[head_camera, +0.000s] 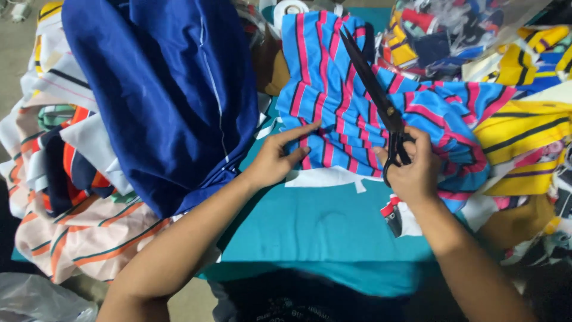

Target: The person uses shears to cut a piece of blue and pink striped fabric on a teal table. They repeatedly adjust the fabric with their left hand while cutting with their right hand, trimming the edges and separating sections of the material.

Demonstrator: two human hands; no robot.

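Teal cloth covered the worktop (322,226), and heaps of cut fabric crowded it on every side. On the left lay a big fold of royal blue fabric (167,95) over a pile of white and peach pieces with orange and green stripes (89,232). On the right sat yellow pieces with dark stripes (524,137), and behind them, at the far right corner, a clear bag of mixed scraps (453,36). In the middle, just past the bare teal patch, rested the blue fabric with pink stripes (339,119), bunched and folded, its near edge showing a white strip. The left hand (277,158) lay flat on the near left edge of that striped piece, fingers stretched out and pressing it down, holding nothing in a closed grip. The right hand (414,170) had its grip closed through the handles of the black scissors (372,89), whose long blades were shut together and pointed away and to the left, lying across the top of the striped fabric. A small red, white and grey scrap (391,216) lay on the teal just beside the right wrist.
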